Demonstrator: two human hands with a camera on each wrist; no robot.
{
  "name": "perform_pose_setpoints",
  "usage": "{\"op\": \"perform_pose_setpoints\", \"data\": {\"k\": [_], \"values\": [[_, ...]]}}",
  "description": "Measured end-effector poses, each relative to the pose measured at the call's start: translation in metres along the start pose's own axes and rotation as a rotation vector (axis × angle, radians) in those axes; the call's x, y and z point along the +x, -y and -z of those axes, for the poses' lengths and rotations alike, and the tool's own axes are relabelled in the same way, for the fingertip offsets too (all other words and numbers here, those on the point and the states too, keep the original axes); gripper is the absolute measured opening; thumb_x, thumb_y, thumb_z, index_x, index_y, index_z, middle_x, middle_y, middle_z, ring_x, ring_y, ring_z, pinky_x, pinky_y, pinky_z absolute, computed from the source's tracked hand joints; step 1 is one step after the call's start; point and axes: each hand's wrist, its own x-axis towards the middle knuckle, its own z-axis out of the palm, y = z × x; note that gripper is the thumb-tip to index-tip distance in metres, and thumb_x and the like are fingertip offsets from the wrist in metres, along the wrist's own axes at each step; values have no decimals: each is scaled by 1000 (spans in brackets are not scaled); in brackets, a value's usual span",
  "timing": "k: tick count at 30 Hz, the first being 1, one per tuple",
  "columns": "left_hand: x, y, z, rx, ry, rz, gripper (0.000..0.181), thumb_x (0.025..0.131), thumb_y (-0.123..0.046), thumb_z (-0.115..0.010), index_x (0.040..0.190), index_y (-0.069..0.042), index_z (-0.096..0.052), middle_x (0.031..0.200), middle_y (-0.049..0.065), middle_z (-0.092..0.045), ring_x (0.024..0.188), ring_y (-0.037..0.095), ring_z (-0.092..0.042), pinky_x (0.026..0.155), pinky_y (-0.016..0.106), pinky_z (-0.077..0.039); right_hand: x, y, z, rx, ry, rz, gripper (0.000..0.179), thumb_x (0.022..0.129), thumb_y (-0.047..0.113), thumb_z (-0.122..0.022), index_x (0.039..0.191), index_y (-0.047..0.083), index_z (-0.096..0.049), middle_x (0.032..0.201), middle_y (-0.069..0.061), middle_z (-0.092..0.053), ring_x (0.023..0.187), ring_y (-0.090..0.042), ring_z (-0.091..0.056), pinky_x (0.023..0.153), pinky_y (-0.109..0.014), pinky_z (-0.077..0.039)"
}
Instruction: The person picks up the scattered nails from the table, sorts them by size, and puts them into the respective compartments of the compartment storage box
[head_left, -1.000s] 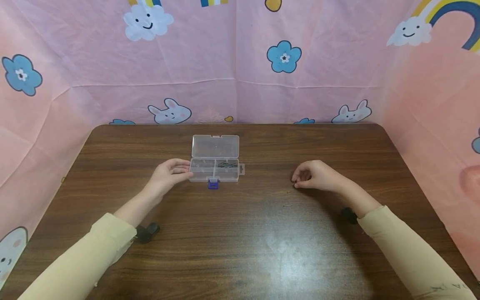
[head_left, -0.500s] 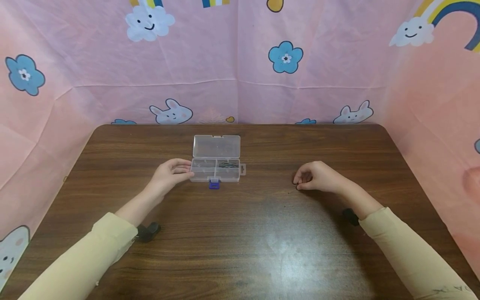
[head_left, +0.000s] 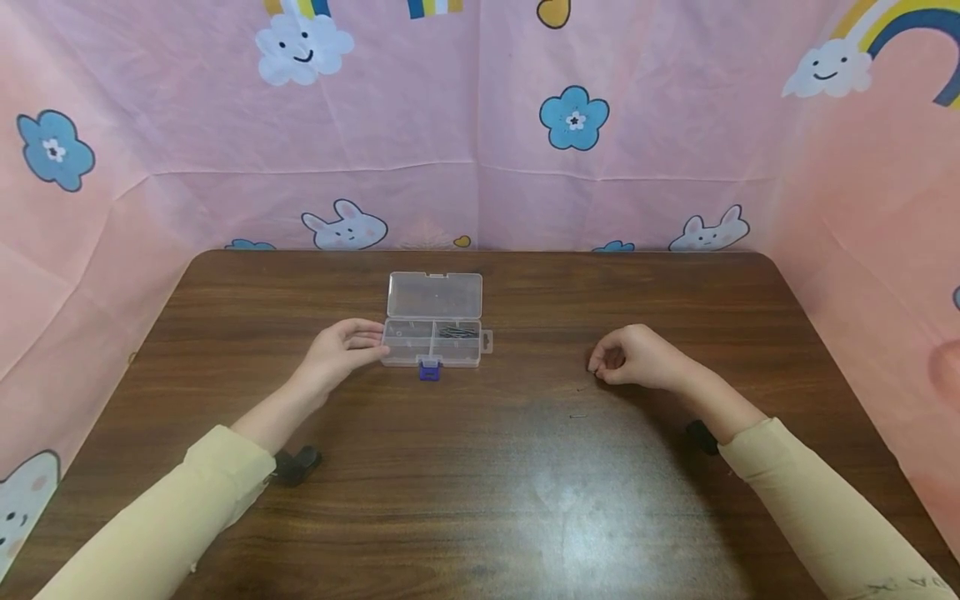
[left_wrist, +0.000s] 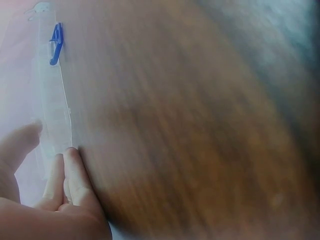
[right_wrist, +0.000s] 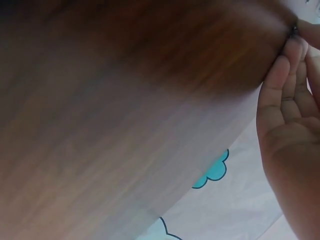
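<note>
A clear plastic compartment box (head_left: 408, 362) with a blue latch (head_left: 429, 371) stands on the table, its lid (head_left: 435, 296) tipped back. Dark, thin metal pieces (head_left: 458, 332), nail- or screw-like, lie heaped in its back right compartment. My left hand (head_left: 333, 350) rests against the box's left end, fingers fairly straight and thumb at the rim. To the right, my right hand (head_left: 641, 357) pinches a tiny dark metal piece (right_wrist: 295, 31) between thumb and fingertips, mostly hidden by them. Two similar slim pieces lie loose on the table: one metal piece (head_left: 577, 417) and another metal piece (head_left: 584, 389) nearer the fingers.
The brown wood-grain table (head_left: 480, 500) meets a pink printed cloth (head_left: 420, 125) at the back and sides. A hanging tab (head_left: 487, 341) sticks out from the box's right end. Black camera mounts (head_left: 297, 465) sit below both wrists.
The right hand stays in nearly the same spot; the metal piece that showed at its fingertips half a second ago is now mostly covered by them. The left hand and box hold still.
</note>
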Motion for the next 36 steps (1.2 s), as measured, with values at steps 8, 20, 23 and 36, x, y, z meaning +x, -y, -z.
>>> {"op": "perform_pose_setpoints", "data": {"k": [8, 20, 23, 36], "values": [[-2, -2, -2, -6, 0, 8, 55, 103, -22, -71, 149, 2, -52, 149, 26, -59, 140, 38, -57, 117, 48, -47, 2, 0, 0, -6, -2, 6, 16, 88, -5, -74, 91, 9, -80, 89, -2, -79, 80, -11, -69, 70, -23, -59], [-2, -1, -1, -5, -3, 3, 57, 103, -24, -72, 150, 1, -52, 149, 25, -59, 138, 36, -58, 114, 44, -49, 17, 15, 2, -58, -26, 12, 14, 90, -2, -73, 90, 10, -79, 88, -1, -79, 79, -11, -67, 72, -26, -57], [-2, -1, 0, -3, -3, 7, 57, 103, -24, -72, 151, 1, -52, 149, 25, -59, 139, 36, -58, 113, 41, -50, 27, 22, 1, -64, -31, 24, 12, 90, -1, -73, 91, 10, -79, 88, 0, -78, 80, -11, -67, 72, -27, -57], [0, -1, 0, -2, -3, 12, 57, 103, -24, -73, 150, 0, -52, 149, 24, -59, 138, 34, -59, 108, 31, -51, 71, 53, -7, -7, -51, 105, 9, 90, 0, -73, 94, 5, -79, 91, -3, -79, 81, -14, -66, 75, -31, -57]]}}
